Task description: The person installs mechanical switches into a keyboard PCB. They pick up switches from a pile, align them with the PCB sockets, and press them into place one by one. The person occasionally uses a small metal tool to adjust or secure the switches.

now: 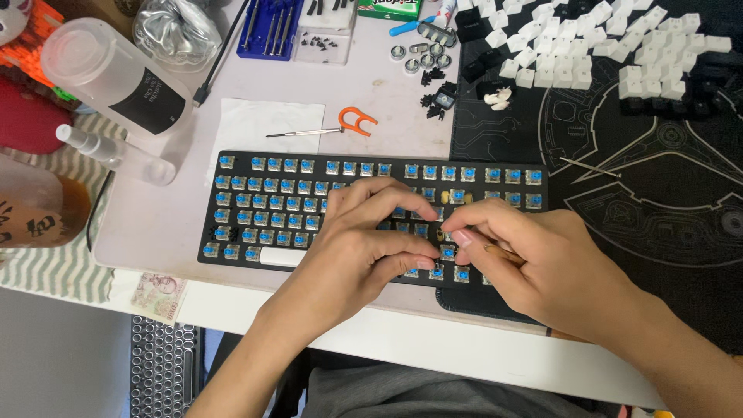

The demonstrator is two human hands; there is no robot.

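Two hands meet over the lower middle of the keyboard [255, 209]. Your right hand [542, 263] has its grip pinched shut on a thin brown stick-like tool [503, 251], thumb and forefinger together, tip down at a blue switch [447, 251] near the board's bottom edge; what the tip is can't be told. Your left hand [356, 248] lies flat-ish on the board just left of that switch, fingers curled, fingertips touching the switch rows; whether that grip clamps anything can't be told.

Keyboard is black, keycaps off, blue switches exposed in rows, one white bar at lower left of the board. It sits centre frame, half on a pale mat [155, 224], half on a dark patterned mat [658, 193].

Above the board: white cloth [255, 124] with a thin screwdriver [306, 133] and an orange keycap puller [356, 120] just beside it. Upper right of frame: pile of white keycaps [588, 46]. Top centre: loose black switches [435, 89], small round metal parts [418, 56], a blue screwdriver set [267, 27]. Upper left: clear plastic bottle [108, 73] lying tilted, small spray bottle [108, 151] below it. Thin metal pin [588, 166] on the dark mat, right of the board. Banknote [159, 296] at the bench edge, lower left.
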